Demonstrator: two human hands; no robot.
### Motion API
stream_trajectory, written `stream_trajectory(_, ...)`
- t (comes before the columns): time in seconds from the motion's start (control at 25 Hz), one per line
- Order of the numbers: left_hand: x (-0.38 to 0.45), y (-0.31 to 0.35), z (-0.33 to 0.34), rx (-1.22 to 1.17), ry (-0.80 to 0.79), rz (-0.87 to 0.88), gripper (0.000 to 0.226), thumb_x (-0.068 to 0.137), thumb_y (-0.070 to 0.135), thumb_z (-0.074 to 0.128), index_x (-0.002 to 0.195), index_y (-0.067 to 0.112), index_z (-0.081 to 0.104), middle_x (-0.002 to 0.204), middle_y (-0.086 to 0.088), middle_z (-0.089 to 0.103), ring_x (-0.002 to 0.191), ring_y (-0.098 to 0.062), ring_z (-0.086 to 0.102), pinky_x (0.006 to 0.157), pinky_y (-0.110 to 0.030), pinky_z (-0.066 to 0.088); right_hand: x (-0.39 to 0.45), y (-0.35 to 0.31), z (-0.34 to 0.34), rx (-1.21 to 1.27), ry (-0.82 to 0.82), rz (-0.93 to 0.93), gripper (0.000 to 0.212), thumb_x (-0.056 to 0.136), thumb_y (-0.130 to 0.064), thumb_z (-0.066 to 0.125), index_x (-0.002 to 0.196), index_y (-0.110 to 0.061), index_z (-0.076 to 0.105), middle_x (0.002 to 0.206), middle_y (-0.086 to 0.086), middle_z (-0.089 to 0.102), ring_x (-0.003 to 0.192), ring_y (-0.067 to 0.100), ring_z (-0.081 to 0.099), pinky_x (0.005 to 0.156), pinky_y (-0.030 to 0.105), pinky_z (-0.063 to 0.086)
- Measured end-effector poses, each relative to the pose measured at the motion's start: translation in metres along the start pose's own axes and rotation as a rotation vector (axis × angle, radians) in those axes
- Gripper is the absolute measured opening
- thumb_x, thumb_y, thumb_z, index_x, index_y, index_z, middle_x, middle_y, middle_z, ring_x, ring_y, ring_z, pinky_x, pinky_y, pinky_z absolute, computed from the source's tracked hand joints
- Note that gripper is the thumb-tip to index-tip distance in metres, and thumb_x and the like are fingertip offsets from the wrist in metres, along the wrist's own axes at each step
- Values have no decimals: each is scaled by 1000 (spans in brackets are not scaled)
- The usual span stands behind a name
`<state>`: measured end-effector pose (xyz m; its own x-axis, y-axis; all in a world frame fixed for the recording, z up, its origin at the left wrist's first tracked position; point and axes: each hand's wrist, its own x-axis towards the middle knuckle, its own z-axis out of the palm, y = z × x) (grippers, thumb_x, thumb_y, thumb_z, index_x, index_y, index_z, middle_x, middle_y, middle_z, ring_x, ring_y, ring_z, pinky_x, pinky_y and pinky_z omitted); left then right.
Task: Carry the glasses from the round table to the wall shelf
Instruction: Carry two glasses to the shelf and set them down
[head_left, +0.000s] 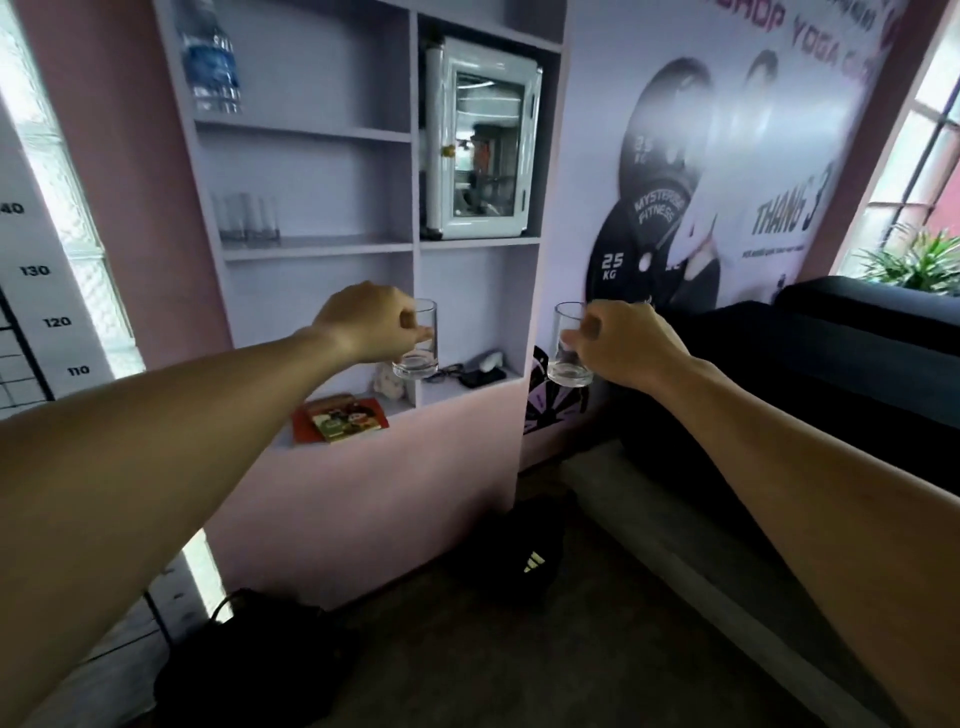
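Both forearms reached toward the wall shelf (322, 249). Left hand (371, 322) gripped a glass (423, 358) at its 3 o'clock; right hand (631, 338) gripped another glass (566, 364) at its 9 o'clock, both upright.

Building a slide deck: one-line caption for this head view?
Left hand and right hand each carry a clear glass toward the wall shelf.

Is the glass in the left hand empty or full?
Empty: the glass the left hand holds upright shows no liquid.
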<state>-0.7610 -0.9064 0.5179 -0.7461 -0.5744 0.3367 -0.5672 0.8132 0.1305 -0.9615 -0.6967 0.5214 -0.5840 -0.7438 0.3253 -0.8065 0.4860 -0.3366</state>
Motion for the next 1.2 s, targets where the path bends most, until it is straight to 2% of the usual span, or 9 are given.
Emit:
stream_trajectory(0.32, 72, -110, -5, 126, 66, -152, 38, 88, 54, 54, 75, 21, 68, 80, 1, 71, 78, -23, 65, 71, -34, 53, 146, -76, 71, 60, -32, -252, 27, 92, -48, 57, 89, -22, 61, 91, 6, 66, 84, 28, 62, 72, 34, 48)
stream_trajectory(0.4, 87, -134, -6, 168, 89, -188, 37, 88, 53, 55, 75, 21, 68, 82, 0, 72, 76, -24, 65, 71, -33, 53, 180, -93, 89, 86, -29, -319, 26, 91, -49, 58, 83, -24, 58, 89, 7, 67, 82, 29, 63, 73, 36, 52)
stream_trajectory(0.52, 106, -164, -9, 228, 132, -212, 31, 92, 46, 56, 90, 20, 74, 89, -5, 75, 83, -25, 68, 73, -31, 51, 230, -115, 113, 110, -17, -423, 24, 90, -47, 58, 85, -23, 59, 91, 8, 70, 82, 29, 64, 77, 41, 56)
stream_trajectory(0.68, 142, -205, -15, 269, 167, -357, 36, 91, 51, 54, 83, 21, 71, 92, -2, 75, 85, -25, 67, 73, -31, 49, 305, -145, 133, 134, -22, -547, 24, 89, -47, 56, 87, -23, 62, 101, 8, 72, 83, 28, 66, 79, 43, 58)
stream_trajectory(0.8, 164, -232, -21, 263, 206, -445, 36, 88, 54, 55, 84, 21, 70, 93, -5, 74, 84, -26, 66, 73, -34, 52, 350, -168, 141, 140, 0, -651, 25, 94, -47, 55, 94, -22, 60, 92, 7, 68, 80, 26, 63, 75, 39, 55)
stream_trajectory(0.92, 182, -249, -23, 266, 253, -482, 30, 90, 51, 56, 76, 26, 65, 84, -2, 71, 74, -23, 61, 64, -29, 41, 384, -192, 153, 200, 8, -731, 27, 96, -49, 53, 97, -22, 58, 91, 5, 64, 80, 24, 60, 71, 34, 49)
stream_trajectory(1.04, 198, -268, -24, 322, 272, -503, 32, 89, 51, 56, 86, 22, 71, 86, -1, 70, 79, -24, 63, 70, -32, 49, 405, -217, 169, 219, -24, -783, 30, 96, -47, 54, 102, -19, 60, 95, 7, 67, 83, 26, 62, 75, 37, 53)
stream_trajectory(1.2, 217, -297, -21, 368, 262, -472, 30, 86, 51, 60, 74, 23, 60, 87, -5, 72, 81, -27, 66, 71, -33, 51, 422, -242, 190, 231, -35, -809, 33, 96, -47, 53, 106, -17, 62, 100, 9, 69, 88, 28, 64, 80, 41, 56)
